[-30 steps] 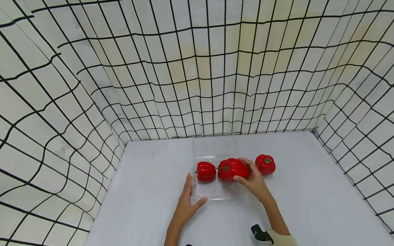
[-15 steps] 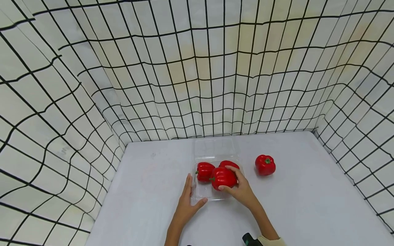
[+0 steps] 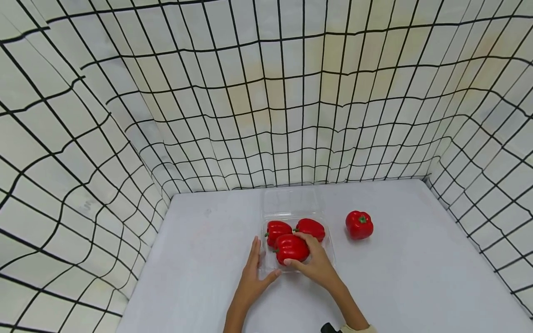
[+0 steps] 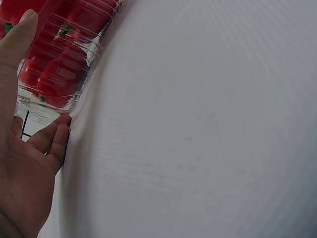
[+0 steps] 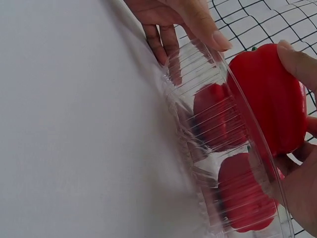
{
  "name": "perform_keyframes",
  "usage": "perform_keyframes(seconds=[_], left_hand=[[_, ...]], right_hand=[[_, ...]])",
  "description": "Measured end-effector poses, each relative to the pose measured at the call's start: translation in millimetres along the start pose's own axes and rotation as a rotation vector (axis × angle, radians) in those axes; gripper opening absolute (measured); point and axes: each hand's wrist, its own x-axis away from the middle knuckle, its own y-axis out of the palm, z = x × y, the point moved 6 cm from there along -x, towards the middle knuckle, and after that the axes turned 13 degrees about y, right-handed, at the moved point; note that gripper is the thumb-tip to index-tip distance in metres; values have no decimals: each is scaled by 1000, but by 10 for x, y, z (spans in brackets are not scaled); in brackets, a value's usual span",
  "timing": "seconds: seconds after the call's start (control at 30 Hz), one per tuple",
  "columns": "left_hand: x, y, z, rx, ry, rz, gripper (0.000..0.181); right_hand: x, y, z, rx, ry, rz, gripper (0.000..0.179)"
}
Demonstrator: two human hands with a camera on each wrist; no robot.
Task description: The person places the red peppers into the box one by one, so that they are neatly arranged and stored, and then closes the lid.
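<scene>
My right hand [image 3: 319,266] grips a red bell pepper [image 3: 292,249] by its right side, over the front part of a clear plastic clamshell box [image 3: 331,252]. In the right wrist view, this held pepper [image 5: 270,99] is partly above the box rim. Two more red bell peppers lie inside the box: one at back left [image 3: 278,230], one at back right [image 3: 311,229]. My left hand [image 3: 253,282] rests against the box's left front corner, fingers straight and thumb spread along the front edge. The left wrist view shows peppers through the ribbed plastic wall [image 4: 74,82].
The box's clear lid [image 3: 290,201] is folded back flat behind it. Another red bell pepper [image 3: 359,225] stands on the white table [image 3: 208,259], right of the box. Walls with black netting [image 3: 291,115] enclose the table at the back and sides.
My right hand has carried its pepper leftward and toward the front of the box, uncovering the back-right pepper. My left hand has stayed at the box corner.
</scene>
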Motion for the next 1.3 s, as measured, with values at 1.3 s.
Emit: perform_keyframes(seconds=[1.3], left_hand=[[-11, -16, 23, -39, -5, 10, 103]], right_hand=[[19, 138, -80, 135, -119, 30, 47]])
